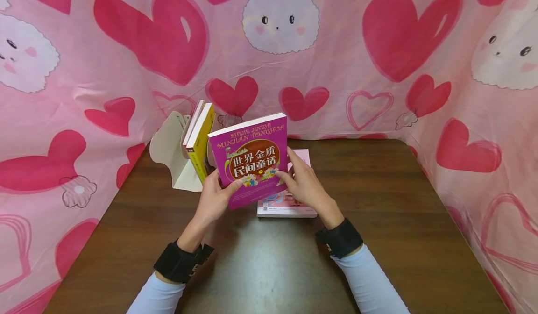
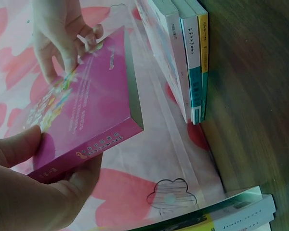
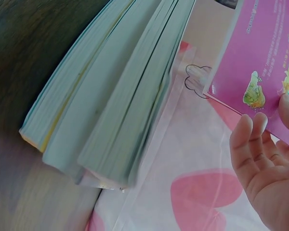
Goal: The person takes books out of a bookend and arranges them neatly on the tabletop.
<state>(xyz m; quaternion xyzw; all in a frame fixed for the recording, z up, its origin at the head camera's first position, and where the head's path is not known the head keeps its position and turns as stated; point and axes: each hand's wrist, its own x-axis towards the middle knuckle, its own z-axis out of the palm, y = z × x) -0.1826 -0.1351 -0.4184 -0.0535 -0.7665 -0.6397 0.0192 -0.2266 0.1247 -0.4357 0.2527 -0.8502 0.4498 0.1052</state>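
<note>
Both hands hold a purple paperback book (image 1: pixel 256 160) tilted up above the table, its front cover with Chinese lettering facing the head camera. My left hand (image 1: pixel 214 199) grips its lower left side, thumb on the cover and fingers behind; the left wrist view shows the purple spine (image 2: pixel 101 147) by this hand. At the right edge, my right hand (image 1: pixel 308 185) pinches the book, its thumb on the cover (image 3: pixel 274 72) in the right wrist view. Behind and below the purple book lies a stack with a pink book (image 1: pixel 304 157) on top, partly hidden.
On the left of the brown table (image 1: pixel 378 225) stands a cream bookend (image 1: pixel 166 139), with a yellow book (image 1: pixel 202 139) and other books leaning upright in it. A pink curtain (image 1: pixel 336 61) with hearts and rabbits surrounds the back and sides.
</note>
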